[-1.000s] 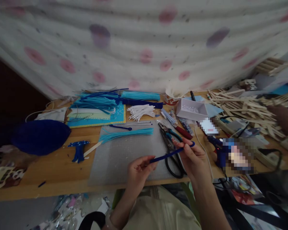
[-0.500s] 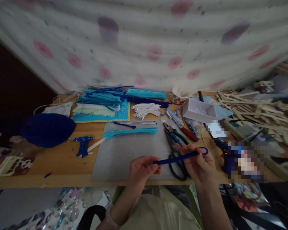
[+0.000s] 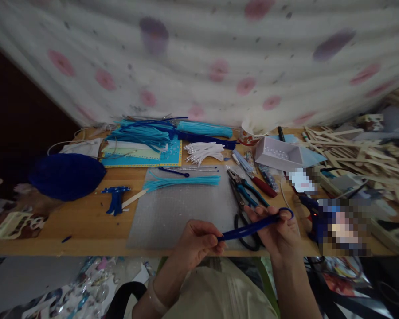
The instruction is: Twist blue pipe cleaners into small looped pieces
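Note:
A dark blue pipe cleaner (image 3: 248, 230), doubled into strands and curled into a loop at its right end, is stretched between my two hands. My left hand (image 3: 201, 241) pinches its left end over the front of the grey cutting mat (image 3: 166, 221). My right hand (image 3: 279, 232) grips it beside the loop, thumb against fingers. Behind my right hand lie black-handled scissors (image 3: 236, 195) and teal-handled pliers (image 3: 244, 188). Light blue pipe cleaners (image 3: 186, 182) rest across the back of the mat, near a looped dark blue piece (image 3: 186, 174) and a bead strand (image 3: 199, 169).
At the left sit a round dark blue piece (image 3: 66, 177) and a small blue bow-like piece (image 3: 115, 199). Bundled white stems (image 3: 204, 153), a bead box (image 3: 279, 153) and a paper cup (image 3: 249, 134) stand behind. Wooden sticks (image 3: 352, 150) pile up at the right.
My left hand has moved slightly down and right. The dark blue strands now bow and spread apart a little, where they were straight and close together. The view has shifted slightly.

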Motion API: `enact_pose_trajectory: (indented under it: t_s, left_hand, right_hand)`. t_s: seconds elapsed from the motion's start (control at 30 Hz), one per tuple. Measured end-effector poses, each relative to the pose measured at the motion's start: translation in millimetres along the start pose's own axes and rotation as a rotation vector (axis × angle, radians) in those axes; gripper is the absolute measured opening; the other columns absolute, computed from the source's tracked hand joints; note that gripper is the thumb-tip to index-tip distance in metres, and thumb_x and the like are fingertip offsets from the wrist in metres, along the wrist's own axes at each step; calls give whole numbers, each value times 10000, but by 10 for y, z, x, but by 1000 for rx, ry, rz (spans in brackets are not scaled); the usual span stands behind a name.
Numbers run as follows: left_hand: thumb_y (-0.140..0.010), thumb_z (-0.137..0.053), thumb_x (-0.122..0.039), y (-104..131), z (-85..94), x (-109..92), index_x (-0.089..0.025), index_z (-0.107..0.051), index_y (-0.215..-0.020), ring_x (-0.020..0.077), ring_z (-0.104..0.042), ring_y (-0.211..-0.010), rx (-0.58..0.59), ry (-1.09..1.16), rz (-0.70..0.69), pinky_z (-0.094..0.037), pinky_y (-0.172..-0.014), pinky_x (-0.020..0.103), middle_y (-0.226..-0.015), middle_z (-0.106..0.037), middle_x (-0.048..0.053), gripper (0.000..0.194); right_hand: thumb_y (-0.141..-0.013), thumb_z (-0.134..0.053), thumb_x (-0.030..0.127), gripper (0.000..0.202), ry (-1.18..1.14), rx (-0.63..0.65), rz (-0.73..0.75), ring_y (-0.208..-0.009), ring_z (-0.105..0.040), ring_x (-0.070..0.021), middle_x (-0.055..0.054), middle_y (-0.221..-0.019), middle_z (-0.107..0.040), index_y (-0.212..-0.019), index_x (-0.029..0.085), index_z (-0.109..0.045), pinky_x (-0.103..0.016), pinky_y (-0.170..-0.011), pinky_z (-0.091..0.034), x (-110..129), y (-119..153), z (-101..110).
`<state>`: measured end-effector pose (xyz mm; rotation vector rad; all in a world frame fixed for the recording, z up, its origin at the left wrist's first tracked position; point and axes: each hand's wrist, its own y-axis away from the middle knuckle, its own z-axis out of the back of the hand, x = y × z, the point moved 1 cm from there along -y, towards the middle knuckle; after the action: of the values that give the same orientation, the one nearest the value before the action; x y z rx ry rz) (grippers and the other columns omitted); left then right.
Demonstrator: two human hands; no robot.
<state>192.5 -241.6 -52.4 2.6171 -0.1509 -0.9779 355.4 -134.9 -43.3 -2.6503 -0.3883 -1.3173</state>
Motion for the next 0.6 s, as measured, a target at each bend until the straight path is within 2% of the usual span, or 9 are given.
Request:
enact_pose_trajectory:
  t_s: [0.17, 0.23, 0.33, 0.43, 0.6]
  left_hand:
    - [-446, -919, -471, 10, -14, -1, -162, -753, -622, 111, -613, -444, -43, -51, -67, -526, -468, 229, -546, -697, 25, 392]
    - [-524, -890, -469, 17, -14, -7, -162, -774, -690, 140, -651, -499, -112, -144, -172, -567, -527, 267, -583, -720, 37, 367]
    - [-662, -817, -448, 21, -11, -31, -178, -790, -774, 167, -694, -585, -218, -335, -404, -598, -586, 291, -673, -747, 49, 294]
    - [-741, -770, -376, 3, -5, -50, -196, -791, -791, 153, -705, -612, -257, -420, -562, -598, -599, 258, -723, -750, 41, 188]
    - [-775, -751, -252, -1, 24, -46, -222, -787, -813, 126, -700, -590, -278, -475, -737, -580, -554, 205, -726, -752, 16, 60]
  right_hand:
    - [-538, -902, 432, 210, 42, -35, 10, -673, -705, -192, 104, -734, -771, -639, 411, -719, -583, -980, -464, -2, -4, 9]
    - [-514, -905, 454, 226, 58, -68, 29, -636, -687, -183, 125, -717, -764, -637, 441, -717, -603, -996, -443, 4, -9, 5]
    - [-500, -912, 450, 234, 57, -84, 47, -603, -666, -165, 140, -697, -755, -633, 451, -718, -585, -990, -454, 15, -8, -15]
    - [-503, -909, 455, 226, 72, -73, 47, -605, -667, -170, 137, -693, -757, -627, 450, -721, -577, -961, -475, 10, 6, -33]
    - [-528, -888, 489, 204, 112, -56, 51, -598, -663, -176, 141, -722, -761, -633, 470, -714, -628, -972, -445, -19, 41, -20]
